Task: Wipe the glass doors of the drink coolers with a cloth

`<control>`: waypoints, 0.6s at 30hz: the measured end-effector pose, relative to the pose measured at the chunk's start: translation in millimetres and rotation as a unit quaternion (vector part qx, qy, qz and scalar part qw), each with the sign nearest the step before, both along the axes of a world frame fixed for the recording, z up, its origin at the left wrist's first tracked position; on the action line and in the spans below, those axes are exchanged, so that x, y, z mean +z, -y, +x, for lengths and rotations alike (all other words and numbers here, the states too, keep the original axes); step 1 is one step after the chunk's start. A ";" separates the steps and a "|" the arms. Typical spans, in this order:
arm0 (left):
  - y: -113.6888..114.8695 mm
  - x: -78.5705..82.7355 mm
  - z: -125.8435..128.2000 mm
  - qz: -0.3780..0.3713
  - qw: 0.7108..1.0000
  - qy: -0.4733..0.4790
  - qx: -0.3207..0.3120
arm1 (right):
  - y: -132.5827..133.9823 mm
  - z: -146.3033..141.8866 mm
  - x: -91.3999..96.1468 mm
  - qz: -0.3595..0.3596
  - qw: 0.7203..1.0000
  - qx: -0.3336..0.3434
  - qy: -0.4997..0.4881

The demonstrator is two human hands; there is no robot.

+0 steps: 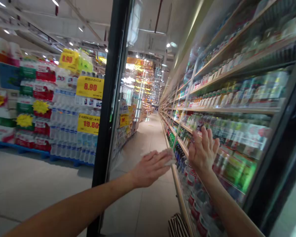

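My left hand (pixel 150 168) reaches forward with fingers flat over a small white cloth (pixel 170 157), near the front edge of a drinks cooler shelf. My right hand (pixel 203 150) is raised with fingers spread, palm against the cooler's glass door (pixel 239 131), which stands in front of rows of bottles. An open glass door with a black frame (pixel 108 108) stands to the left of my left arm.
Shelves of bottled drinks (pixel 212 98) run down the right side of a long aisle (pixel 148 138). Stacked packs of water with yellow price signs (pixel 90 87) sit on pallets at the left. A striped item (pixel 177 225) shows at the bottom.
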State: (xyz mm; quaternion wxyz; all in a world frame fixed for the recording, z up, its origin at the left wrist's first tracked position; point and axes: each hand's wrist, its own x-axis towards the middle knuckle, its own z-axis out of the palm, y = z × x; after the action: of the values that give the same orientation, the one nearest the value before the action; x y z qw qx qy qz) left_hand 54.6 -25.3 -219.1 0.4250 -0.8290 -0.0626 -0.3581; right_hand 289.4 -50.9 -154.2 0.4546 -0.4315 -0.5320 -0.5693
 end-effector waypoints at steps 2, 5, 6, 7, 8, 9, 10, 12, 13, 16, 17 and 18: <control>-0.2 -10.9 -12.8 0.027 0.990 -0.125 -0.051 | -0.1 0.2 -0.7 -0.002 1.000 -0.004 -0.003; -0.4 -8.7 -29.9 0.037 0.980 -0.184 -0.060 | 0.8 0.6 -0.1 0.003 1.000 0.005 -0.003; -0.2 -3.0 -34.0 0.025 0.990 -0.139 -0.030 | 1.1 0.7 0.3 0.006 1.000 0.009 -0.003; 0.3 3.0 -37.1 0.008 0.997 -0.076 0.009 | 1.4 0.6 0.6 0.010 1.000 0.014 -0.002; 1.1 7.7 -39.4 -0.009 0.999 -0.008 0.047 | 1.7 0.4 0.8 0.013 1.000 0.019 0.000; 2.2 9.7 -41.1 -0.021 0.996 0.046 0.074 | 1.7 0.2 0.7 0.015 1.000 0.022 -0.001; 3.4 8.5 -42.5 -0.025 0.994 0.070 0.083 | 1.6 0.0 0.4 0.015 1.000 0.021 -0.003; 5.2 -1.2 -45.4 -0.008 0.998 0.028 0.056 | 0.6 0.1 -1.3 0.017 1.000 0.017 -0.005; 5.4 -7.2 -47.1 0.004 0.999 -0.007 0.036 | -0.2 0.5 -2.5 0.019 1.000 0.015 -0.004; 3.7 -14.9 -52.6 0.009 0.999 0.009 0.041 | -3.3 2.7 -6.4 0.035 0.999 0.014 0.011; 3.1 -13.3 -53.9 0.001 0.996 0.057 0.062 | -3.9 3.4 -7.5 0.038 0.999 0.016 0.014; 2.7 -10.8 -54.7 -0.009 0.991 0.105 0.083 | -4.2 3.8 -8.4 0.037 0.999 0.017 0.012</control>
State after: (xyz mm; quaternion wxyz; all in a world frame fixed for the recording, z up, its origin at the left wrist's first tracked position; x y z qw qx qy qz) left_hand -0.1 -27.9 -229.9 0.4369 -0.7827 -0.1790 -0.4056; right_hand 293.2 -46.7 -162.6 0.4739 -0.3985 -0.5232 -0.5855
